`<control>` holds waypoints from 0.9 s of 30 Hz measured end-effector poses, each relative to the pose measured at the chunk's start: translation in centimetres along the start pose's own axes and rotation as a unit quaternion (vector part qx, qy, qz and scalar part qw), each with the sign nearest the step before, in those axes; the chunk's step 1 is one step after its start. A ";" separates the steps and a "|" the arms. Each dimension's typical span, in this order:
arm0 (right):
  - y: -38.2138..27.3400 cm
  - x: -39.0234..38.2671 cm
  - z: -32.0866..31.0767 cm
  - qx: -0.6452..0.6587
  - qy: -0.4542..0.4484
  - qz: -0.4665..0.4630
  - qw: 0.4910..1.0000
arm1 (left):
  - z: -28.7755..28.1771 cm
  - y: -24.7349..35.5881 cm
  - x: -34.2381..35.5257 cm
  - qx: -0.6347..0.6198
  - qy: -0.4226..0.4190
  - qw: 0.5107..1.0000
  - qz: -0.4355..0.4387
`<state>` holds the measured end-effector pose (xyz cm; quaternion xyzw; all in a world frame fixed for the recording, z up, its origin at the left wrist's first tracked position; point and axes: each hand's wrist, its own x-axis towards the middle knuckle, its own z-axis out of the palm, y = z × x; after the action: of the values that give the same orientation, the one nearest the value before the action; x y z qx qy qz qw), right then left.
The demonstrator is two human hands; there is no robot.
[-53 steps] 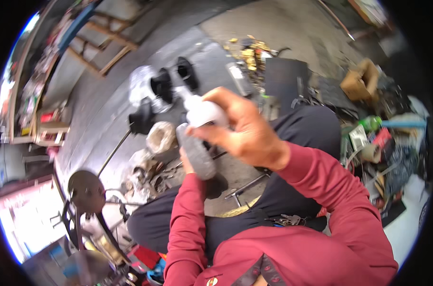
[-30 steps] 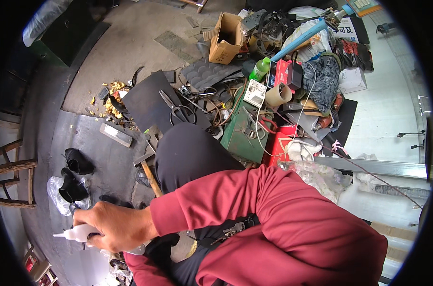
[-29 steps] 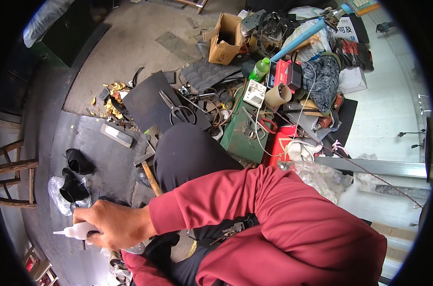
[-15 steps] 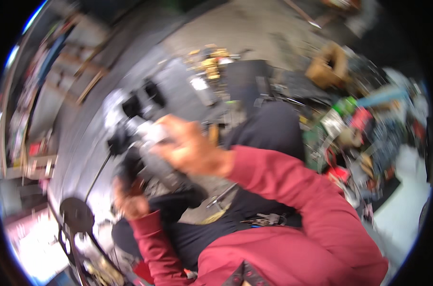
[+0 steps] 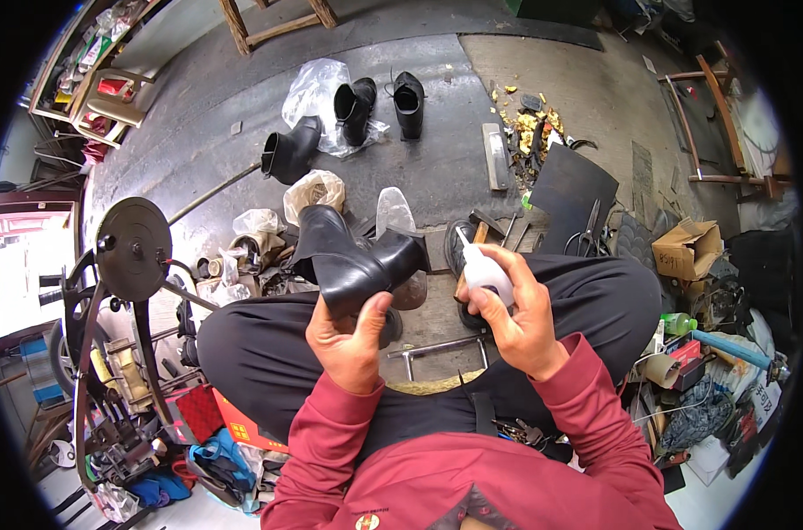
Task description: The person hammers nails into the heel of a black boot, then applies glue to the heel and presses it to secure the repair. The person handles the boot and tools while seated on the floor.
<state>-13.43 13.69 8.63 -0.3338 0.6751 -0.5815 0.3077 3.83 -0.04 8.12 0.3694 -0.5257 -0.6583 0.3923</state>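
Note:
My left hand [image 5: 347, 346] grips a black leather boot [image 5: 353, 265] held on its side above my lap, thumb pressed against its lower edge. To its right, my right hand [image 5: 525, 322] is wrapped round a white squeeze bottle [image 5: 488, 274] with a thin pointed nozzle aimed up and left. Bottle and boot are apart. A clear, rounded plastic piece [image 5: 394, 210] shows just behind the boot; I cannot tell whether it touches it. Beneath, between my knees, a metal bar frame [image 5: 441, 347] is partly visible.
Several black boots [image 5: 356, 110] stand on the floor ahead, by a clear plastic bag [image 5: 318, 88]. A machine with a round black wheel [image 5: 134, 249] rises at left. Scissors [image 5: 585, 231] lie near my right knee. A cardboard box [image 5: 687, 249] and heaped clutter are at right.
The hands were close together at the left, in a blurred picture. Now my right hand is apart from the boot, farther right with the bottle, and the view has swung.

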 end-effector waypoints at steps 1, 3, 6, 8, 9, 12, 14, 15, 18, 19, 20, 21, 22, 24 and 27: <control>0.1 -0.4 0.1 -0.002 0.008 0.013 1.000 | 0.1 0.0 0.0 0.029 -0.008 0.999 0.012; 0.1 -0.7 0.2 -0.006 0.015 0.031 0.999 | 0.3 0.1 0.1 0.039 -0.017 0.999 0.018; -0.1 -0.5 0.4 -0.019 0.002 0.060 0.998 | 0.4 0.5 0.3 0.070 -0.025 0.997 0.006; -0.1 0.0 0.6 -0.038 0.004 0.050 0.998 | 0.5 0.7 0.6 0.096 -0.035 0.995 0.013; 0.0 0.2 0.7 -0.048 0.003 0.044 0.998 | 0.6 0.8 0.8 0.112 -0.043 0.993 0.024; 0.0 0.7 1.2 -0.049 0.014 0.041 0.998 | 1.0 1.0 1.1 0.138 -0.049 0.989 0.035; -0.1 0.8 1.4 -0.048 0.019 0.043 0.998 | 1.3 1.1 1.3 0.151 -0.054 0.986 0.046; -0.2 0.9 1.4 -0.050 0.018 0.044 0.998 | 1.4 1.1 1.3 0.160 -0.058 0.984 0.051; -0.4 1.0 1.3 -0.054 0.012 0.067 0.996 | 1.6 1.4 1.4 0.184 -0.068 0.978 0.067; -0.5 1.0 1.3 -0.057 0.012 0.079 0.995 | 1.7 1.4 1.4 0.188 -0.069 0.977 0.072; -0.6 1.0 1.3 -0.058 0.012 0.089 0.994 | 1.7 1.4 1.4 0.194 -0.070 0.975 0.083; -0.6 1.1 1.3 -0.067 0.019 0.077 0.995 | 1.8 1.4 1.5 0.199 -0.072 0.974 0.085; -0.6 1.1 1.3 -0.075 0.026 0.064 0.995 | 1.8 1.5 1.5 0.207 -0.075 0.971 0.092; -0.5 1.2 1.4 -0.087 0.034 0.047 0.995 | 1.9 1.5 1.5 0.214 -0.076 0.969 0.099; -0.6 1.4 1.4 -0.095 0.039 0.038 0.994 | 2.0 1.5 1.6 0.214 -0.073 0.969 0.103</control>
<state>-13.06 11.69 8.98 -0.3130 0.7506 -0.5154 0.2702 1.56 -0.87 9.83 0.3392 -0.7166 -0.5119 0.3306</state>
